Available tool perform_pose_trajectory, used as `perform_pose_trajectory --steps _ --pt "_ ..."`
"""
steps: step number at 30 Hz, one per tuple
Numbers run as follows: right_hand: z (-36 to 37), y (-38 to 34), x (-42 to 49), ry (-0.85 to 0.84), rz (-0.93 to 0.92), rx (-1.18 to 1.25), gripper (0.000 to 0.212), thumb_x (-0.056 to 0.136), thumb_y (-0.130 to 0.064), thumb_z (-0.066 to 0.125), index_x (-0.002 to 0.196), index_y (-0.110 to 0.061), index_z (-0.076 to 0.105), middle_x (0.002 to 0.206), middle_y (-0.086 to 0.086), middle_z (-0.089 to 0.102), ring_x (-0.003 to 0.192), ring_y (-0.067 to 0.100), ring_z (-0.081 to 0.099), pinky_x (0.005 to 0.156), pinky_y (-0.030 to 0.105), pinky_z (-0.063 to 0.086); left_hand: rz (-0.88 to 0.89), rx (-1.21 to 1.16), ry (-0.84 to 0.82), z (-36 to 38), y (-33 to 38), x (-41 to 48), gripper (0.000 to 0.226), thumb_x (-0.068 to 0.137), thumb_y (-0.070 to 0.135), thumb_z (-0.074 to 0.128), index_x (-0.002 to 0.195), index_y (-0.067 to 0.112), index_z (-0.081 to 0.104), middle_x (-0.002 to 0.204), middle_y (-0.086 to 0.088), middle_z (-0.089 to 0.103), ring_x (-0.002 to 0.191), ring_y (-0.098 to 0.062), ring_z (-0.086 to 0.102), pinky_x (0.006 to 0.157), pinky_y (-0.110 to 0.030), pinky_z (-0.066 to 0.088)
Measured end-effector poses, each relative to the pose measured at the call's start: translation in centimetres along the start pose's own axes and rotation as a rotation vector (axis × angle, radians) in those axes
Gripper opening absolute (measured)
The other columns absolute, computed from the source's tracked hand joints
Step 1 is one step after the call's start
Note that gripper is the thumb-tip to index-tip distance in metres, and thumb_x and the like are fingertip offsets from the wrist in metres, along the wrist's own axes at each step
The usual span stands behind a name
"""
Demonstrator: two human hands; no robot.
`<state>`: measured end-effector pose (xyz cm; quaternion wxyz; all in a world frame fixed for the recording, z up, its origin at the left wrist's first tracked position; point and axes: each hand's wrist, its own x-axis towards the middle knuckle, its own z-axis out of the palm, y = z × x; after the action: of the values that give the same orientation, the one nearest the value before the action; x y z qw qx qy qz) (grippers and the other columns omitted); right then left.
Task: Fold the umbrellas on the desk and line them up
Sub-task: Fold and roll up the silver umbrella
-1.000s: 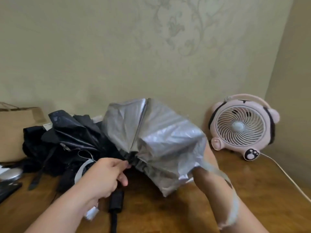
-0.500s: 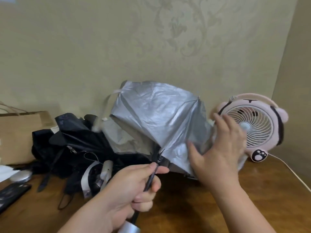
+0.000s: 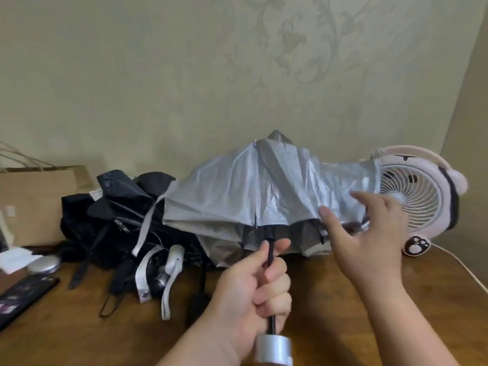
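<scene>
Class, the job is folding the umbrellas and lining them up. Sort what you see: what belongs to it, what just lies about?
Job: silver umbrella, gripped by the left hand; right hand, open at its canopy; black umbrellas heaped behind.
Lying about: pink fan, paper bag, round silver disc, dark flat device.

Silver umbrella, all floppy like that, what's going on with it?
A person is folding it up. Their left hand grips the silver umbrella by its black shaft, above the silver handle, over the wooden desk. The right hand is open, fingers spread at the edge of the limp, half-collapsed canopy. It is not wrapped up yet. A heap of black umbrellas lies unfolded behind on the left, and a pink fan stands on the right.
</scene>
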<state>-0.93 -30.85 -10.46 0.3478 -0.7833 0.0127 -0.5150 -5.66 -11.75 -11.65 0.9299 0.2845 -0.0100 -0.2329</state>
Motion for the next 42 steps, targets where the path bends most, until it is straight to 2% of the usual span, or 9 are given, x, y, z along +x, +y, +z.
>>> perform_pose_trajectory --steps 5,10,14,17,22,26,32,36,42 --pt "1.2 -0.4 -0.6 -0.444 0.293 0.182 0.054 0.092 -0.062 0.061 0.138 -0.032 0.056 0.137 -0.006 0.052 0.121 0.008 0.052 0.101 0.032 0.036 0.044 0.045 0.202 -1.3 -4.6 2.5 0.034 0.108 0.025 0.045 0.104 -0.003 0.064 0.055 -0.008 0.046 0.032 -0.010 0.030 0.034 -0.013 0.020" --pt "3.1 0.0 -3.2 -1.079 0.363 -0.123 0.054 0.099 -0.052 0.056 0.146 -0.026 0.052 0.151 -0.001 0.051 0.139 0.020 0.046 0.106 0.031 0.035 0.067 0.570 0.348 -4.8 -6.6 4.2 0.023 0.109 0.015 0.046 0.099 0.002 0.062 0.067 -0.008 0.061 0.047 -0.017 0.053 0.042 -0.025 0.041" --pt "2.8 0.2 -2.7 -0.942 0.320 -0.362 0.044 0.088 -0.055 0.065 0.117 -0.022 0.065 0.119 0.002 0.069 0.101 0.020 0.062 0.085 0.034 0.048 0.018 0.889 0.262 -5.4 -6.7 3.7 0.023 0.109 0.015 0.048 0.091 0.004 0.055 0.076 -0.013 0.063 0.043 -0.019 0.052 0.039 -0.025 0.042" --pt "1.2 -0.2 -1.7 -1.068 0.345 -0.358 0.056 0.080 -0.068 0.069 0.090 -0.013 0.066 0.085 0.003 0.070 0.077 0.020 0.065 0.071 0.035 0.053 0.028 1.097 0.210 -5.6 -7.1 3.6 0.019 0.107 0.022 0.050 0.102 0.008 0.062 0.058 -0.001 0.061 0.045 -0.020 0.052 0.042 -0.027 0.043" --pt "2.9 -0.5 -3.5 -1.247 0.237 -0.491 0.022 0.082 -0.034 0.068 0.095 -0.019 0.058 0.091 0.001 0.066 0.083 0.020 0.064 0.064 0.029 0.049 0.029 1.385 0.109 -4.7 -6.5 2.2 0.018 0.105 0.026 0.051 0.099 0.020 0.066 0.081 -0.003 0.069 0.040 -0.007 0.052 0.043 -0.027 0.047" --pt "4.0 0.7 -4.2 -1.169 0.365 -0.455 0.015 0.091 -0.014 0.051 0.105 -0.018 0.049 0.098 0.010 0.061 0.073 0.030 0.070 0.063 0.042 0.063 0.242 1.796 0.239 -5.7 -3.1 0.8 0.020 0.098 0.042 0.058 0.095 0.027 0.071 0.090 0.011 0.072 0.081 -0.005 0.064 0.081 -0.035 0.057" --pt "3.8 2.5 -2.8 -0.954 0.348 -0.412 0.013 0.083 -0.019 0.051 0.095 -0.018 0.056 0.095 0.008 0.065 0.086 0.029 0.061 0.083 0.041 0.055 0.409 2.452 0.162 -8.5 3.0 -3.1 0.006 0.103 0.031 0.054 0.108 0.032 0.057 0.114 0.014 0.043 0.110 -0.011 0.035 0.103 -0.030 0.035" --pt "3.0 3.1 -2.0 -0.847 0.364 -0.278 0.008 0.083 -0.027 0.060 0.085 -0.020 0.064 0.083 -0.002 0.067 0.083 0.025 0.063 0.079 0.039 0.055 0.366 2.464 -0.018 -13.3 6.7 -4.8 0.025 0.102 0.045 0.055 0.127 0.044 0.057 0.140 0.027 0.031 0.138 0.002 0.017 0.118 -0.025 0.012" --pt "2.1 4.4 -1.2 -0.791 0.342 -0.243 0.012 0.081 -0.028 0.064 0.077 -0.019 0.071 0.070 -0.002 0.070 0.073 0.019 0.065 0.071 0.035 0.056 0.584 2.190 0.208 -14.7 8.1 -0.9 0.016 0.089 0.042 0.074 0.103 0.036 0.071 0.111 0.030 0.045 0.107 0.005 0.048 0.095 -0.020 0.043"
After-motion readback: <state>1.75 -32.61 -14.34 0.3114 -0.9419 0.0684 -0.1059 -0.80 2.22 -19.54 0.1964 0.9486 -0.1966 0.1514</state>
